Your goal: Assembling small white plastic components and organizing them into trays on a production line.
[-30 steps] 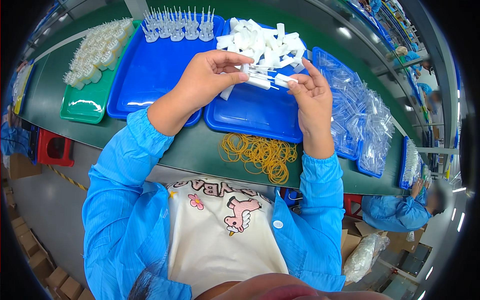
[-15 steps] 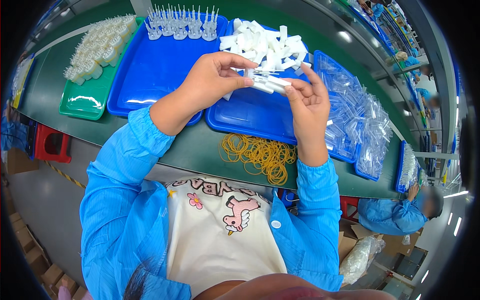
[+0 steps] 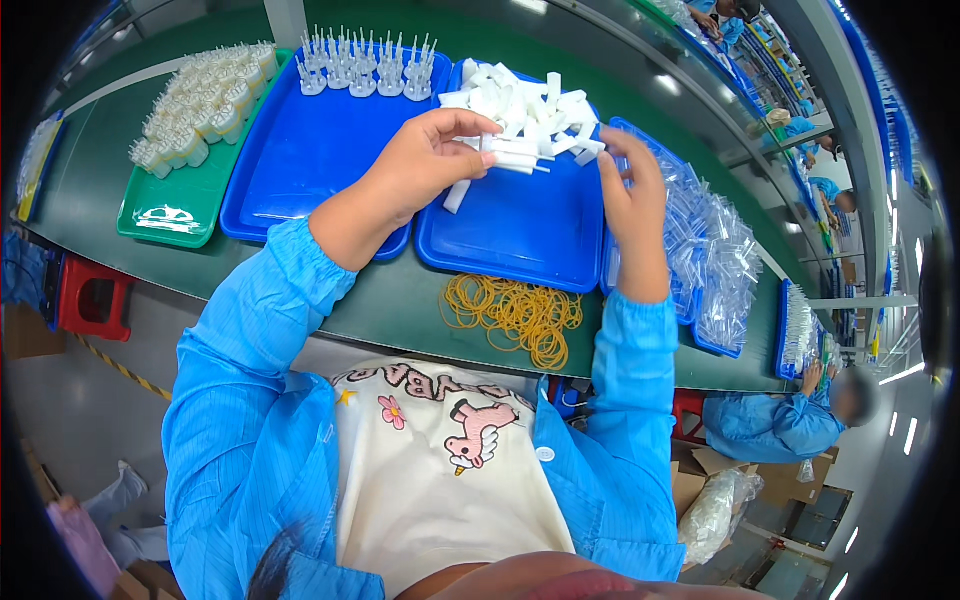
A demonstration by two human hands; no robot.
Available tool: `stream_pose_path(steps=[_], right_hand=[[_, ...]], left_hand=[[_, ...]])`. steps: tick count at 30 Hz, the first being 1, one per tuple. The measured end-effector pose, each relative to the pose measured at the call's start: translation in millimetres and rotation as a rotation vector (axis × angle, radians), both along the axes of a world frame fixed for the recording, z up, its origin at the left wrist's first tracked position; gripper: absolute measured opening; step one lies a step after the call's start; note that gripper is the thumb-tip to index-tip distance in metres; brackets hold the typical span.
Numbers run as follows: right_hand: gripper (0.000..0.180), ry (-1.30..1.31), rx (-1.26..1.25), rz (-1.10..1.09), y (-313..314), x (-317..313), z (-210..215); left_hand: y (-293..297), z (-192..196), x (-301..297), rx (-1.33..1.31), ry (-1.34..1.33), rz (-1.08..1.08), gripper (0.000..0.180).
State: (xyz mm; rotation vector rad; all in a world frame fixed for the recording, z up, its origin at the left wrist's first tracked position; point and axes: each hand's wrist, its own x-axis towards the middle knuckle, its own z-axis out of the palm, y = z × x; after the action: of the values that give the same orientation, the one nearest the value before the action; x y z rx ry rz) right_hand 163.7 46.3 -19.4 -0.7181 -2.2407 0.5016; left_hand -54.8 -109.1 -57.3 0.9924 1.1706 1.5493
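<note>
My left hand pinches a pronged clear-and-white plastic part between thumb and fingers. White block-like sleeves sit along its prongs, and one thin prong sticks out bare to the right. My right hand is at the right side of a heap of white sleeves, its thumb and forefinger parted beside a loose white sleeve. Whether the fingertips touch that sleeve is hard to tell. The heap lies in a blue tray. Another white sleeve rests apart, below my left hand.
To the left, a blue tray holds upright pronged parts. Beyond it a green tray carries filled white assemblies. Clear plastic tubes fill trays on the right. Yellow rubber bands lie near the table's front edge.
My right hand has left the pronged part and shifted right to the heap's edge. My left hand, still gripping the part, has moved slightly left.
</note>
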Motion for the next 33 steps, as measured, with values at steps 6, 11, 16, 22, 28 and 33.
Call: stream_pose_path(steps=[6,11,16,22,28,33], right_hand=[[0.028,-0.349,0.235,0.037,51.3,2.7,-23.1],[0.017,-0.412,0.188,0.132,-3.4,5.5,-14.3],[0.026,-0.221,0.251,0.086,14.3,-2.1,-13.1],[0.057,-0.327,0.274,0.032,87.3,-58.0,-18.1],[0.06,-0.305,-0.335,0.236,115.5,-94.2,-34.1],[0.05,-0.281,-0.146,0.431,63.0,-68.4,-42.2]], left_hand=[[-2.2,9.9,1.2,0.026,-0.16,0.002,0.035],[0.4,6.1,0.0,0.022,-0.153,0.018,0.035],[0.1,9.3,-0.5,0.022,-0.159,0.04,0.035],[3.4,6.3,-2.9,0.187,-0.19,0.246,0.034],[4.0,7.4,-4.7,0.274,-0.197,0.392,0.032],[-1.5,4.8,-6.0,0.236,-0.234,0.337,0.03]])
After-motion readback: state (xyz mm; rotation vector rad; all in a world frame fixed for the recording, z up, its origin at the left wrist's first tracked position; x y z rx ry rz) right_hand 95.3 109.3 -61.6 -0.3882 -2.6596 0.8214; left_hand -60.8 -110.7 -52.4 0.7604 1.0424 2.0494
